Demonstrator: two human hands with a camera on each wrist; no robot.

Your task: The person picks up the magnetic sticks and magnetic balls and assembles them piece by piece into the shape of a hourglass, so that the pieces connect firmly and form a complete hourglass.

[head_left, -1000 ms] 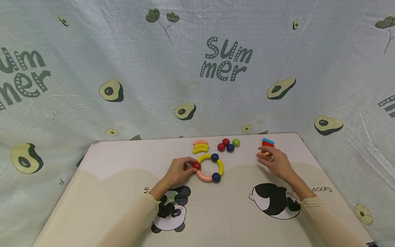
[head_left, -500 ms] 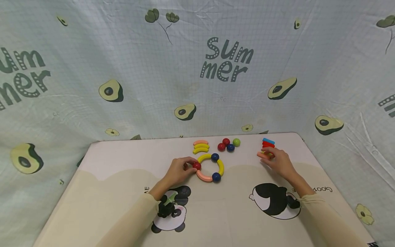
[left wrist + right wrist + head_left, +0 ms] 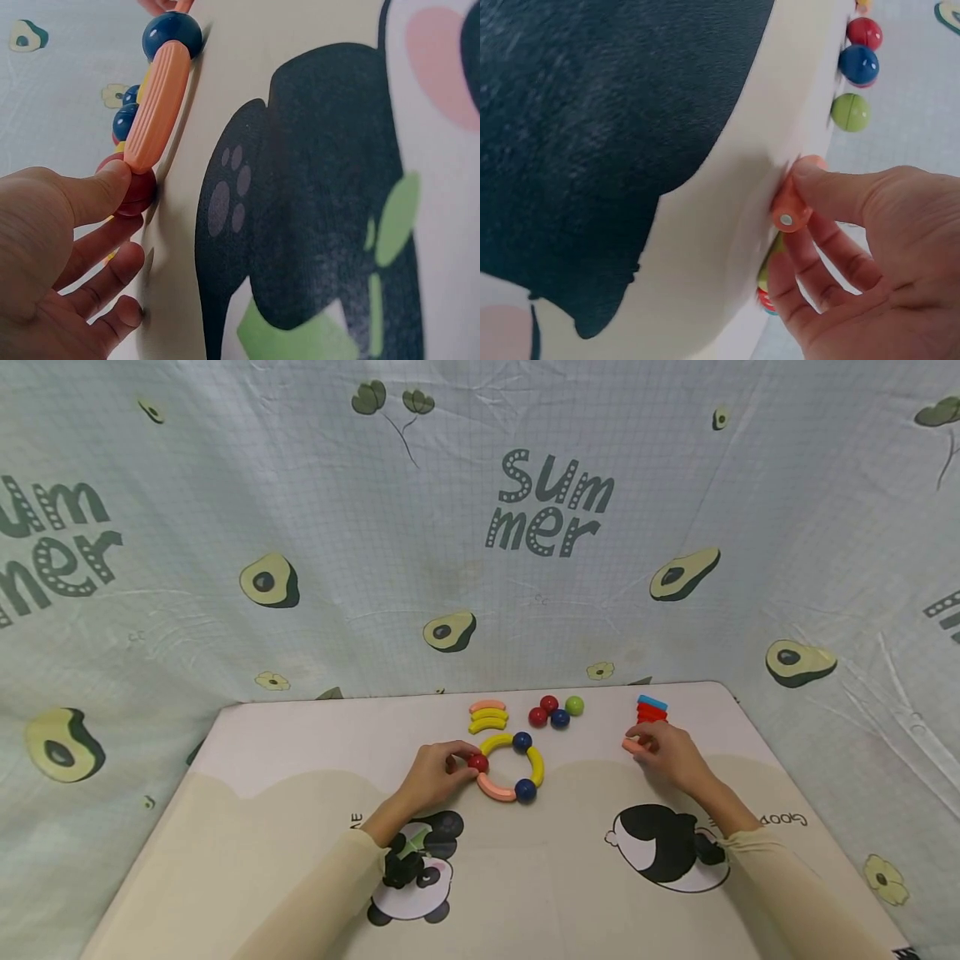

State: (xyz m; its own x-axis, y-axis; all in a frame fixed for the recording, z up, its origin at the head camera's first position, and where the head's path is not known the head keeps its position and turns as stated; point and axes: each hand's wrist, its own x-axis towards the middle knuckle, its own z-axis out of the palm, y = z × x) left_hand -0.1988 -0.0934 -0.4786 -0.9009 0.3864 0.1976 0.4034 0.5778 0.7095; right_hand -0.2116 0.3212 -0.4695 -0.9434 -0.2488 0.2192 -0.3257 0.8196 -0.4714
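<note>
In the head view, my left hand (image 3: 435,777) pinches a red ball (image 3: 478,763) at the left of a ring of magnetic balls and curved sticks. The ring also has two blue balls (image 3: 526,790), two yellow curved sticks (image 3: 537,766) and an orange curved stick (image 3: 159,109). My left thumb lies on the red ball beside the orange stick's end. Over at the right, my right hand (image 3: 675,762) pinches another orange stick (image 3: 790,206) between thumb and fingers, its white-dotted end showing. A yellow-green stick (image 3: 769,262) lies just behind those fingers, partly hidden.
Behind the ring lie one orange and two yellow curved sticks (image 3: 489,715). Two red balls, a blue ball and a green ball (image 3: 574,706) sit together at the back. Red sticks (image 3: 651,712) and a blue stick (image 3: 652,702) lie beyond my right hand, before the hanging cloth (image 3: 360,527).
My right hand's fingers have come together on the orange stick and drawn it slightly nearer, away from the other sticks. My left hand and the ring have stayed in place.
</note>
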